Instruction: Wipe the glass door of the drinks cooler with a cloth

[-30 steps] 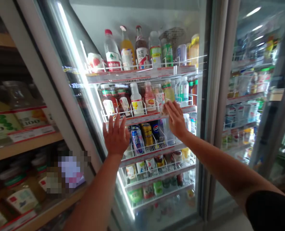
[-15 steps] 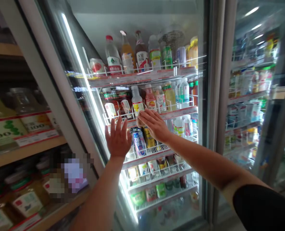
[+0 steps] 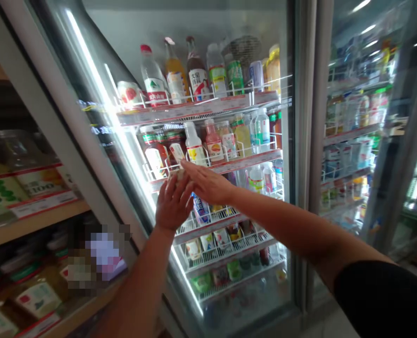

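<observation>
Both hands are raised near the middle of the frame, in front of the fridge's glass door [image 3: 245,304]. The right hand [image 3: 210,184] lies flat, fingers together and unspread, seemingly against the glass. The left hand [image 3: 174,204] is open, its fingers a little apart and slightly bent, just beside the right fingertips; whether the two touch cannot be told.

A pale, crumpled piece, apparently a cloth [image 3: 176,176], shows between the fingertips, left of the frame's middle. Most of it is hidden, so its grip cannot be told; the flat right hand would suit pressing something thin evenly on a pane. The cloth looks bunched, and too little shows to give it a long axis or a pointing end. The right hand itself points to the upper left, the left hand upward.

Behind the pane, the red-capped bottle [image 3: 154,77] and the white bottle [image 3: 193,143] stand cap up, labels facing out, probably to be read from outside. Wire rails [image 3: 241,149] along the shelf fronts likely stop them sliding forward. The blue can [image 3: 201,210], below the hands, appears tilted to the left.
</observation>
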`<move>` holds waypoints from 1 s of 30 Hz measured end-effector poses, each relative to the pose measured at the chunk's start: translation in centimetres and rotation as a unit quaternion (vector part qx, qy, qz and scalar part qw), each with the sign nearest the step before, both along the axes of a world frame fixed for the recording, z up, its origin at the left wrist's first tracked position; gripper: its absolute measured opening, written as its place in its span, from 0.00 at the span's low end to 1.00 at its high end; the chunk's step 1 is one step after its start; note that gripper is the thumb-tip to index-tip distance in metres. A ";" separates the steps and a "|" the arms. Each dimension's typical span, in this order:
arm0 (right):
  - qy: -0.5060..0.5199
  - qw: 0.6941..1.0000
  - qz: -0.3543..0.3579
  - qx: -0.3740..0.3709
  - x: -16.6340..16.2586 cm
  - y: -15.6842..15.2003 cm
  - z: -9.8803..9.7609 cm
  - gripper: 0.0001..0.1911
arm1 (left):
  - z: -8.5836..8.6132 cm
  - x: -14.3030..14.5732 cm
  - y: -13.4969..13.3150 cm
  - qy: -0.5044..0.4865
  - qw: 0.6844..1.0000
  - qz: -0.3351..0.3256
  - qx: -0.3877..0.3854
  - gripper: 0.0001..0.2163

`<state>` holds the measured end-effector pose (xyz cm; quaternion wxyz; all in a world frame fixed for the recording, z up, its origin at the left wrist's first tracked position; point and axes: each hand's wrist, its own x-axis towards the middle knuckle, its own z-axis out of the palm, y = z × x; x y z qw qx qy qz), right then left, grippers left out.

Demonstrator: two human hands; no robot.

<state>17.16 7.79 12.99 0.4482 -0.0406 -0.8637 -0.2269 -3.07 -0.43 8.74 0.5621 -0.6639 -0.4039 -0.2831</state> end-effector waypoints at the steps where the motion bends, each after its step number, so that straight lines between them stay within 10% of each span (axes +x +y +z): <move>1: 0.010 1.000 -0.008 0.002 1.6 1.1 0.2 0.34 | -0.1 0.4 -0.1 0.000 1.000 0.008 -0.002 0.21; 9: 0.102 0.986 -0.130 -0.006 10.9 9.4 -2.7 0.30 | -6.0 3.4 -0.7 -0.030 0.999 0.018 0.024 0.22; 16: 0.107 0.982 -0.153 -0.005 10.3 9.1 -3.1 0.31 | -2.1 4.1 -0.1 -0.143 0.988 0.000 0.064 0.13; 24: 0.099 0.985 -0.138 -0.002 10.5 9.5 -3.3 0.38 | -12.0 5.3 -0.9 -0.111 0.993 -0.004 0.038 0.22; 30: 0.109 0.983 -0.144 0.018 10.5 9.5 -3.3 0.39 | -8.2 4.1 -0.9 -0.194 0.975 0.019 0.105 0.23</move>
